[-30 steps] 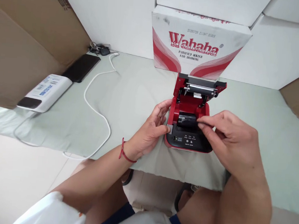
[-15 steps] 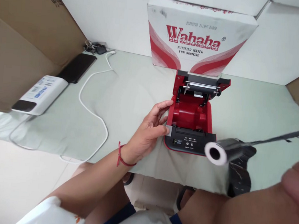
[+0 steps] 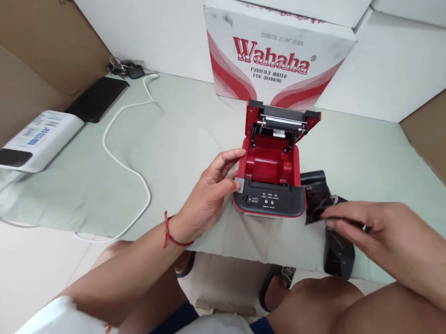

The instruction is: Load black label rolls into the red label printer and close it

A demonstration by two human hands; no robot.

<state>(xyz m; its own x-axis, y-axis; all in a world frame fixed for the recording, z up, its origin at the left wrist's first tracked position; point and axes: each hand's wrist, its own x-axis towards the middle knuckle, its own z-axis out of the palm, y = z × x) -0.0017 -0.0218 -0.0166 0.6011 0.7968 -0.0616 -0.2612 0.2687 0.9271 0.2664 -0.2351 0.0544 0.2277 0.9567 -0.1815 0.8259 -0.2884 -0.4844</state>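
Note:
A small red and black printer sits on the table with its lid raised and its red roll bay showing. My left hand grips the printer's left side, thumb on the grey front corner and fingers along the wall. To the right of the printer, a roll with a shiny black outside lies against or very near it. My right hand pinches dark plastic film beside this roll. Another black plastic piece lies under and in front of my right hand, near the table's front edge.
A Wahaha water carton stands behind the printer. To the left are a white device, a black phone-like slab, keys and a white cable. Cardboard walls the left side; the greenish cloth covers the table.
The roll, hanging from a black strip in front of the printer's right corner, is now down at the printer's right side. My right hand has come into view; my left stays on the printer.

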